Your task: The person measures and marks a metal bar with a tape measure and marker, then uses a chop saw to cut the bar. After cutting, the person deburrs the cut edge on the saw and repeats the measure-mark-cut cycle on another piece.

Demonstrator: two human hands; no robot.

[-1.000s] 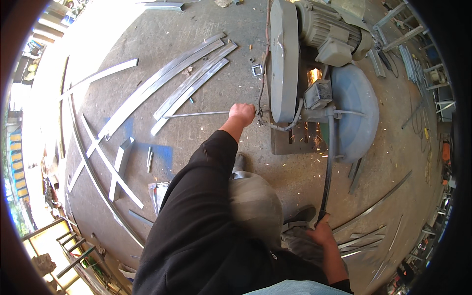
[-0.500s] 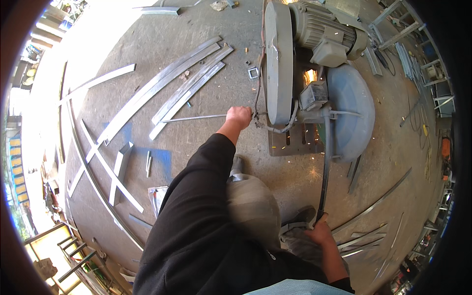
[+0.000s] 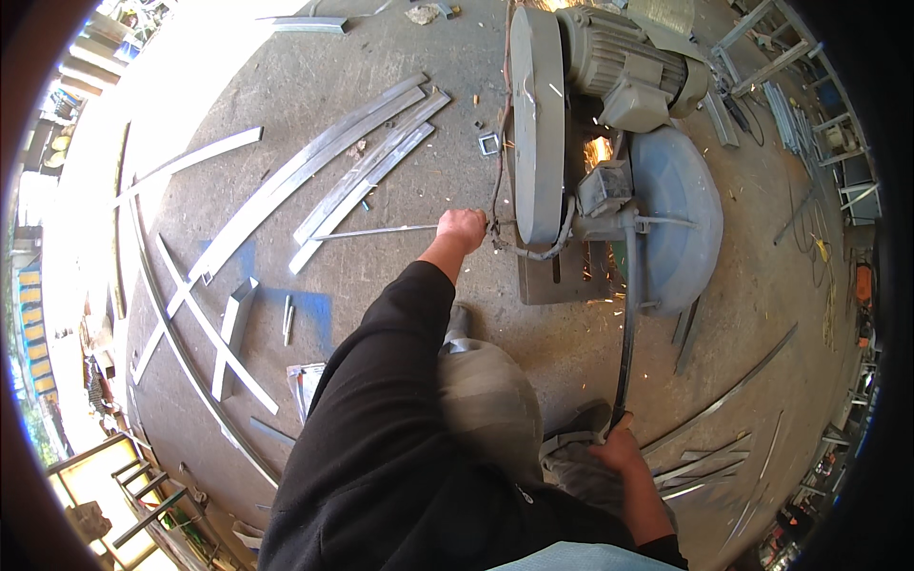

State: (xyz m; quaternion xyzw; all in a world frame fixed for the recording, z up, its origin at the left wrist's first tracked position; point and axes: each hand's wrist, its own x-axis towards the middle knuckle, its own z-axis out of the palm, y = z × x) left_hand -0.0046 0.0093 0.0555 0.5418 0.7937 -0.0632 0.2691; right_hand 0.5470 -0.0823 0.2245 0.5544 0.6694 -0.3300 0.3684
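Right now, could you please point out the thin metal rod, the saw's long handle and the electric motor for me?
thin metal rod [image 3: 376,231], head view, mid-length of the rod.
long handle [image 3: 628,324], head view, middle of the dark bar.
electric motor [image 3: 619,62], head view, ribbed grey housing.

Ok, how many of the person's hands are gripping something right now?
2. The left hand grips a thin metal rod beside the chop saw; the right hand grips the end of the saw's long handle, low in the picture.
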